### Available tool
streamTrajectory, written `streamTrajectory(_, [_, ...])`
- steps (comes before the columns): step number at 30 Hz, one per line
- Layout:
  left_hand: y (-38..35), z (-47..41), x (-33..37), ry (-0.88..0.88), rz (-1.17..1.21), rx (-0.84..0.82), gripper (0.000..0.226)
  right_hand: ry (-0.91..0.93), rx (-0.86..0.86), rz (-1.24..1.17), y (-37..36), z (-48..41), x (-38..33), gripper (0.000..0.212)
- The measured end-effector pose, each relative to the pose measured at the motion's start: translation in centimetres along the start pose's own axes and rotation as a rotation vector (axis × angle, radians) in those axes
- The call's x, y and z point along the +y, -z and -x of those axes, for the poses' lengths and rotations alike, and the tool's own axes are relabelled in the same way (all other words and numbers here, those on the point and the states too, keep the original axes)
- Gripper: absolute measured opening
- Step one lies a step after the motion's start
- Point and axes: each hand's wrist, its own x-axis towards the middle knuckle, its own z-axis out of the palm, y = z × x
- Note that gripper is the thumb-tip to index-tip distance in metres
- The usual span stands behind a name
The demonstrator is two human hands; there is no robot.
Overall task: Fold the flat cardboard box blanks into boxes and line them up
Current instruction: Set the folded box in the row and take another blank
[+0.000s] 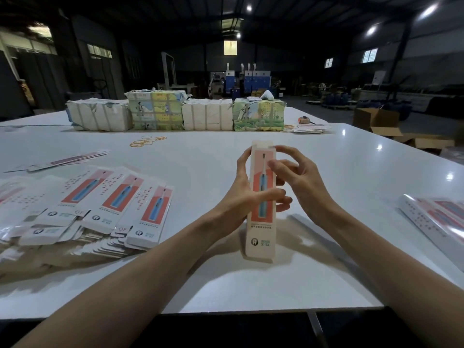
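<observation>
The box (261, 204) is up on end over the middle of the tabletop (326, 247), toward the near edge, with its printed face to the camera. Its lower end sits low over the surface, and I can't tell if it touches. The left hand (241, 194) is wrapped round the box's left side, thumb laid across the front and fingers behind. The right hand (298, 177) is curled at the upper right edge, thumb on the face and a fingertip up at the corner by the top flap (262, 144), which stands straight up, not yet tucked.

So this looks like the closing of the top end. To do it well, the left hand should hold the body square and firm without crushing the thin card. The right hand should bend the flap over along its crease, then guide the tongue inside the front wall instead of forcing it. If the tube is skewed, the tongue will likely catch and buckle.

There's plenty left to do: a fanned heap of flat blanks (100, 207) lies by the left edge and another pile (437, 217) at the right edge. Rubber bands (147, 141) are scattered farther back, and wrapped bundles (175, 113) line the far edge.
</observation>
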Motion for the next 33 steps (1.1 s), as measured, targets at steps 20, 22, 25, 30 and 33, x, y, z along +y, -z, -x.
streamTrajectory(20, [0.3, 0.0, 0.5, 0.173, -0.022, -0.153, 0.097, -0.096, 0.079, -0.061, 1.1, -0.9, 1.4, 0.023])
streamTrajectory(22, [0.3, 0.1, 0.6, 0.179, -0.039, -0.158, 0.096, -0.047, 0.085, -0.009, 1.2, -0.9, 1.3, 0.022])
streamTrajectory(25, [0.3, 0.1, 0.7, 0.18, -0.049, -0.166, 0.094, 0.006, 0.124, 0.07, 1.1, -0.8, 1.2, 0.027])
streamTrajectory(30, [0.3, 0.1, 0.6, 0.174, -0.062, -0.164, 0.091, 0.033, 0.137, 0.045, 1.2, -0.6, 0.9, 0.035])
streamTrajectory(33, [0.4, 0.2, 0.5, 0.172, -0.094, -0.155, 0.091, -0.066, 0.06, -0.138, 1.6, -0.7, 0.6, 0.03])
